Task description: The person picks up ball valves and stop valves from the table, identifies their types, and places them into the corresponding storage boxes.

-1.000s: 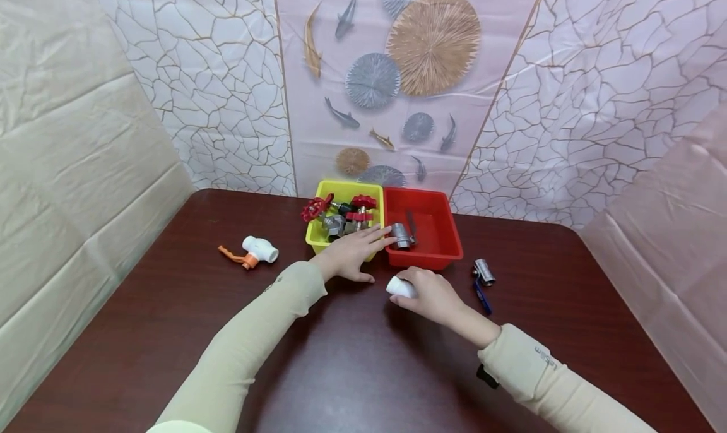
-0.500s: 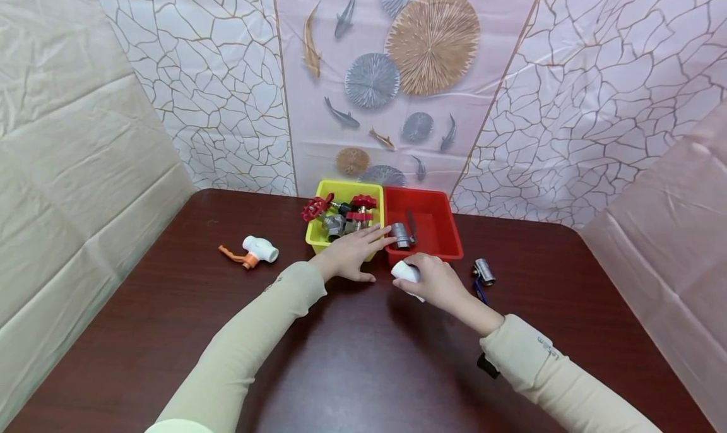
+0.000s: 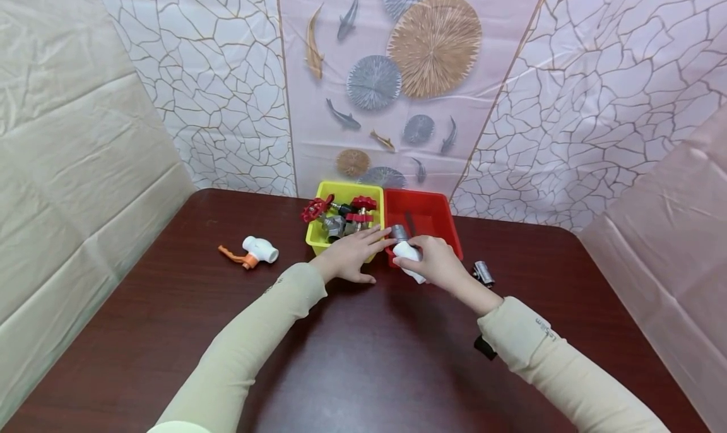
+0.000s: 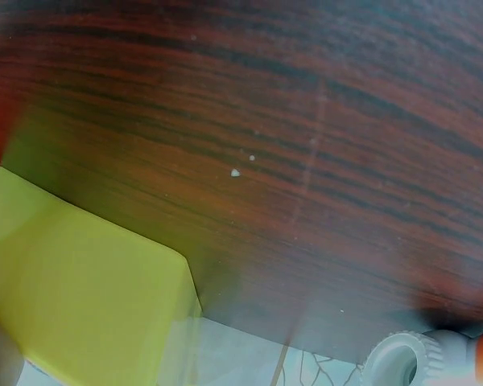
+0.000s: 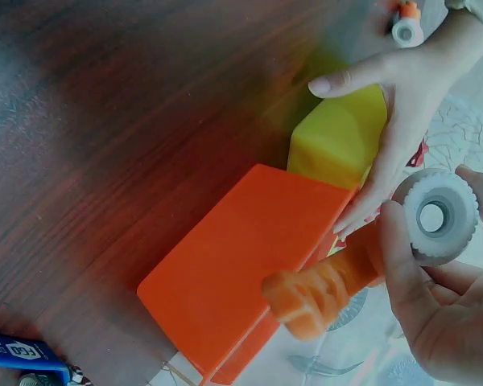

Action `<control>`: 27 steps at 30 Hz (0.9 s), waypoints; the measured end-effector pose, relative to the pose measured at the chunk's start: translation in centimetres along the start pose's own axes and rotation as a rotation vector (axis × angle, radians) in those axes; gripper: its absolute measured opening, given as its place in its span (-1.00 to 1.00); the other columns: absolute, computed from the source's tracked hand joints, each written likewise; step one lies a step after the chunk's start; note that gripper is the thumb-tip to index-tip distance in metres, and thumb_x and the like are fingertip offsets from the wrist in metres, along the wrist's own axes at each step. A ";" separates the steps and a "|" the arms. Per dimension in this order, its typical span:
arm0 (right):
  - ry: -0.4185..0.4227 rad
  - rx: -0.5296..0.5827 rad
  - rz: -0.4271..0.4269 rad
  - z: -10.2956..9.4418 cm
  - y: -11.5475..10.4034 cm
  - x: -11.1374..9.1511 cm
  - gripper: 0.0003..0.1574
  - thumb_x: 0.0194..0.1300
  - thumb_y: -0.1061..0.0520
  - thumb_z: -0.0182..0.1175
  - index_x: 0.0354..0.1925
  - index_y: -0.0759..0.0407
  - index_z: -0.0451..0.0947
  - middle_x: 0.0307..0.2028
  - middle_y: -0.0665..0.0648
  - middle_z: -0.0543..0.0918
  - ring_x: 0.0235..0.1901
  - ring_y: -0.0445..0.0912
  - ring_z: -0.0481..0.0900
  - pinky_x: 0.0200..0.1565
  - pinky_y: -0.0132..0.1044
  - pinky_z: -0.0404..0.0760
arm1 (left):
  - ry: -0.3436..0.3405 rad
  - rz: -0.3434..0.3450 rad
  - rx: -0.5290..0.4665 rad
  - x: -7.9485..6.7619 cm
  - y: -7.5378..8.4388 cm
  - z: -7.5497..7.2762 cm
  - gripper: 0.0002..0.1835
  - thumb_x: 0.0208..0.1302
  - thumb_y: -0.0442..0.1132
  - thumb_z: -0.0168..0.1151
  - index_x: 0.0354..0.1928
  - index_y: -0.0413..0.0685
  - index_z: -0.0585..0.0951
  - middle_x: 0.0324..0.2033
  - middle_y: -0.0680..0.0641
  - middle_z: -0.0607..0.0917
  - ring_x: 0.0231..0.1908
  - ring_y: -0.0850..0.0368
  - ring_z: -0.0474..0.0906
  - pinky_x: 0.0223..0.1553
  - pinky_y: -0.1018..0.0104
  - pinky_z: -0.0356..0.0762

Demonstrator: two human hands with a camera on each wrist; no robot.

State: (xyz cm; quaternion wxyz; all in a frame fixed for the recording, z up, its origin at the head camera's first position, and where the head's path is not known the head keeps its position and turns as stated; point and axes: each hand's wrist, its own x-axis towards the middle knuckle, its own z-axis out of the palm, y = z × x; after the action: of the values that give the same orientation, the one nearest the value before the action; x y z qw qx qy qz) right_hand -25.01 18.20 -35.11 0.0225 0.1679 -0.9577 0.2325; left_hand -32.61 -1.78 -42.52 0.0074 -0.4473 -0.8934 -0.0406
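My right hand [image 3: 442, 266] pinches a white plastic ball valve [image 3: 407, 256] between thumb and fingers, close over the front rim of the red bin [image 3: 436, 221]. In the right wrist view, the valve's orange lever handle [image 5: 306, 301] points toward the bin, and its round open end faces the camera. A metal valve [image 3: 399, 232] lies inside the red bin, partly covered by the white one. My left hand [image 3: 351, 255] rests at the front rim of the yellow bin [image 3: 348, 187], fingers straight and spread, fingertips reaching toward the red bin.
Several metal valves with red handwheels [image 3: 363, 202] fill the yellow bin. Another white valve with an orange lever [image 3: 261, 250] lies on the table at left. Right of the red bin lies a metal valve [image 3: 483, 273] whose blue lever [image 5: 20, 351] shows in the right wrist view.
My right hand has lifted the white valve up and away from me, from in front of the red bin to over its front rim. The left hand stays put.
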 end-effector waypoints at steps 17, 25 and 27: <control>0.084 0.066 0.112 -1.8 0.5 3.1 -0.33 0.20 -0.06 0.28 0.11 0.39 0.50 -0.10 0.37 0.66 -0.59 -0.04 0.59 -0.52 -0.30 0.61 | -0.023 -0.022 0.000 0.1 -0.1 0.2 0.02 0.05 0.22 0.30 0.48 0.21 -0.01 0.49 0.03 -0.07 0.48 0.01 -0.19 0.42 0.12 0.04; 0.108 0.122 0.180 -2.4 1.2 5.5 -0.43 0.24 -0.09 0.24 -0.01 0.35 0.57 -0.25 0.34 0.67 -0.51 -0.03 0.58 -0.50 -0.29 0.63 | -0.016 -0.013 0.006 0.1 -0.2 0.3 0.00 0.06 0.22 0.29 0.48 0.20 0.00 0.49 0.03 -0.07 0.48 0.02 -0.18 0.42 0.13 0.05; 0.118 0.138 0.197 -2.5 1.4 5.9 -0.44 0.23 -0.08 0.24 -0.03 0.36 0.58 -0.28 0.34 0.66 -0.52 -0.03 0.58 -0.52 -0.29 0.64 | -0.017 -0.013 0.010 0.1 -0.2 0.2 0.01 0.06 0.22 0.29 0.48 0.21 0.00 0.49 0.03 -0.07 0.48 0.02 -0.18 0.42 0.13 0.06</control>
State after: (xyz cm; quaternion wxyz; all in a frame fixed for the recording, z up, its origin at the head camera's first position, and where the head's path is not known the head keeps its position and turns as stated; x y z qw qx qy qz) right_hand -31.09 18.65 -32.78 0.0443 0.0603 -0.9483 0.3086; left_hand -32.87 -1.80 -42.76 0.0019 -0.4419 -0.8965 -0.0325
